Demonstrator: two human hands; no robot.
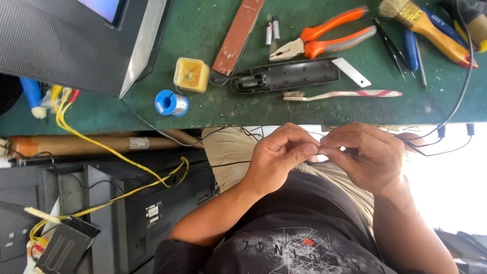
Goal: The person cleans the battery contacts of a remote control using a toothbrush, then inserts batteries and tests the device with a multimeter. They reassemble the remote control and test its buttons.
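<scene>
My left hand [280,158] and my right hand [363,155] meet fingertip to fingertip over my lap, just below the edge of the green table [213,109]. Both pinch the same thin black wire [231,164], which trails off to the left. The pinched spot is mostly hidden by my fingers. On the table straight above the hands lie a black remote-control shell [287,75] and a pink-and-white toothbrush [345,94].
Orange-handled pliers [324,39], a blue solder spool [171,103], a yellow flux tin [191,74], a brown strip [237,36], a blade [352,72], tweezers [389,46] and a paintbrush [431,28] lie on the table. A monitor [71,43] stands at left, above yellow wires [101,147].
</scene>
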